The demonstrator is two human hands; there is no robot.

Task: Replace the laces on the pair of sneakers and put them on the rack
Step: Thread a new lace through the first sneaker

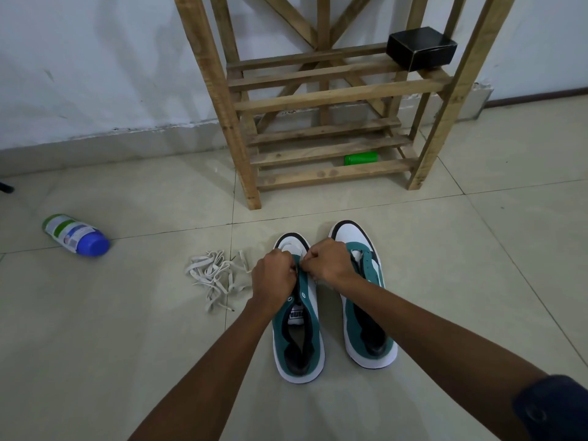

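On pale glossy floor tiles [95, 329], crossed by thin dark grout lines, against a scuffed white wall [95, 58] with a grey band along its base. Wooden slatted rack [334, 97] upright at the wall, unpainted, cross-braced at the back; black box [421, 52] on the right end of its upper visible shelf, green cylinder [360, 158] lying on its side among the bottom slats. Off to the left, well apart from everything else, a bottle [76, 234] on its side with a blue cap and a white-and-green label, print too small to read. Side by side in front of the rack, toes towards it, a pair of teal, white and black sneakers: left sneaker [297, 329] and right sneaker [366, 313], both standing on the floor, neither on the rack. Just left of the pair, a loose tangled heap of off-white laces [216, 275] on the tile. Both forearms stretched forward and down, bare, a dark sleeve [553, 409] at the right elbow. Left hand [275, 275] and right hand [331, 261] knuckles-up, meeting over the front eyelets of the left sneaker, fingers curled tight in a pinching grip at the lace area there; whatever sits between the fingertips hidden by the hands. "PUMA" in dark letters on the white tongue label [296, 314] of the left sneaker. Right sneaker's eyelets bare of lacing where visible.
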